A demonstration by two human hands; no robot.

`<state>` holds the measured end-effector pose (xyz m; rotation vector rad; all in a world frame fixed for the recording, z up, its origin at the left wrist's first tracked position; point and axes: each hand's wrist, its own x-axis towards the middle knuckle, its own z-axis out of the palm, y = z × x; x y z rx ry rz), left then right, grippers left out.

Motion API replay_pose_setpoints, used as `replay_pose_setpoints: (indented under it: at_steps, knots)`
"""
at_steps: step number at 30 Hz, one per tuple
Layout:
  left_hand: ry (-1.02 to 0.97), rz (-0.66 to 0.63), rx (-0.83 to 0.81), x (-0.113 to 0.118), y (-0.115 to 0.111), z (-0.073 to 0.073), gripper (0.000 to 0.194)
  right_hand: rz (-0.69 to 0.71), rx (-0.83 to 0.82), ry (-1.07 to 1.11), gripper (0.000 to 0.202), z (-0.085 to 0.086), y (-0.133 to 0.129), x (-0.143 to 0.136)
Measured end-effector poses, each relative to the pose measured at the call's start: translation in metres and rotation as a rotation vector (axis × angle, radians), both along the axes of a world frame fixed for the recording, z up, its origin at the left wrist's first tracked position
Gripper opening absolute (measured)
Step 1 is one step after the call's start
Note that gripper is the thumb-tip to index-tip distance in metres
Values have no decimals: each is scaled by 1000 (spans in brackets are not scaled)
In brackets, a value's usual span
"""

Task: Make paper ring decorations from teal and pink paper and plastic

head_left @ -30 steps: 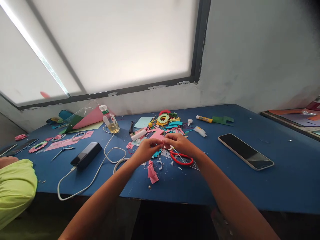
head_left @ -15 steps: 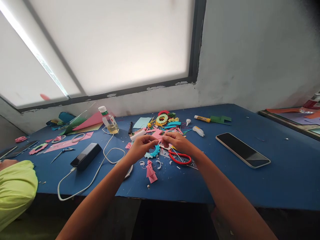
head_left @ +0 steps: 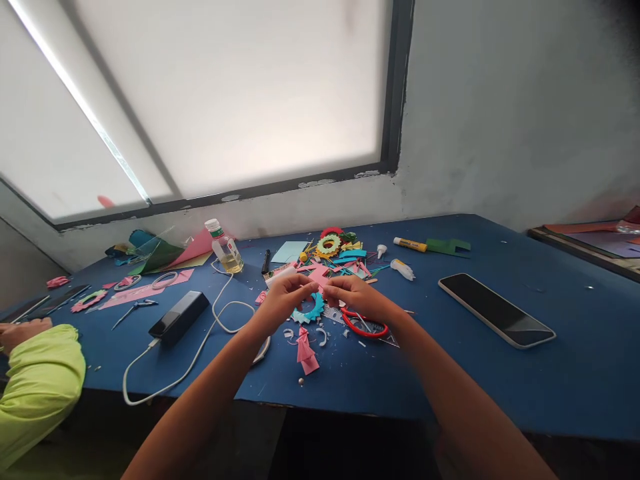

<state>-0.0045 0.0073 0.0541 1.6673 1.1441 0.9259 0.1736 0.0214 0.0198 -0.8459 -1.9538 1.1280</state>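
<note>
Two hands (head_left: 320, 293), one pink scrap (head_left: 321, 287)

Matt blue tabletop (head_left: 500, 393), scattered with paper scraps: a pink folded paper piece (head_left: 306, 352), a teal toothed paper ring (head_left: 311, 313). Red scissor handles (head_left: 365, 327) look like smooth plastic (a faint sheen). The phone (head_left: 496, 310) shows glossy black glass; the power bank (head_left: 179, 317) shiny black, its white cable (head_left: 200, 347) smooth.
</note>
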Motion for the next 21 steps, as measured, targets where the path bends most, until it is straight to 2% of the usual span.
replay_pose_setpoints:
  at_steps: [10,21]
  knots:
    - [-75,36,25,1,0,3,28,9,20,-7,32,-2,-2,-3]
    - [-65,58,32,5,-2,5,28,-91,80,51,34,-12,3,-10]
